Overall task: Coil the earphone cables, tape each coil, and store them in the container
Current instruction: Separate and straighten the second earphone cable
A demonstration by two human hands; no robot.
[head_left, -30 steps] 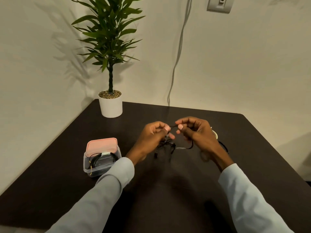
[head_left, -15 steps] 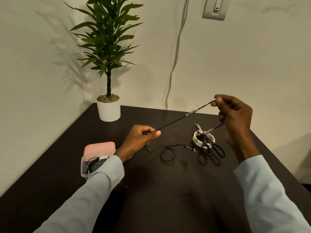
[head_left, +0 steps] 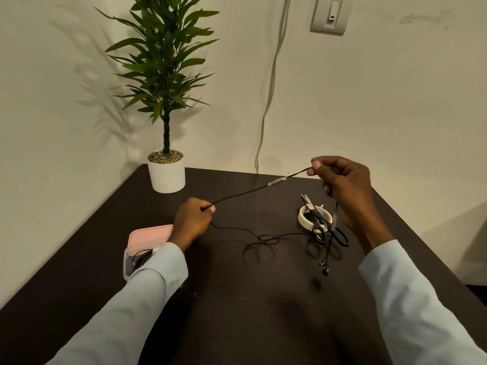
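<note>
The dark counter (head_left: pixel 237 312) carries a plant (head_left: pixel 166 101) at eleven o'clock, a box (head_left: pixel 147 238) at nine, tape (head_left: pixel 315 217) and scissors (head_left: pixel 320 222) at two. Left hand (head_left: pixel 193 219) and right hand (head_left: pixel 345 185) each pinch the cable (head_left: pixel 245 192), stretched taut between them; its slack lies centre-counter.

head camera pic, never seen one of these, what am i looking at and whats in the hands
The picture comes from a camera worn on a person's head, looking forward and down at their own two arms. No machine is involved. The left hand and the right hand each pinch a black earphone cable, stretched between them above a dark table. Its slack lies looped on the table, and the earbuds dangle below the right hand. On the table sit a roll of tape with scissors across it, a clear container holding a coiled cable, its pink lid, and a potted plant.
</note>
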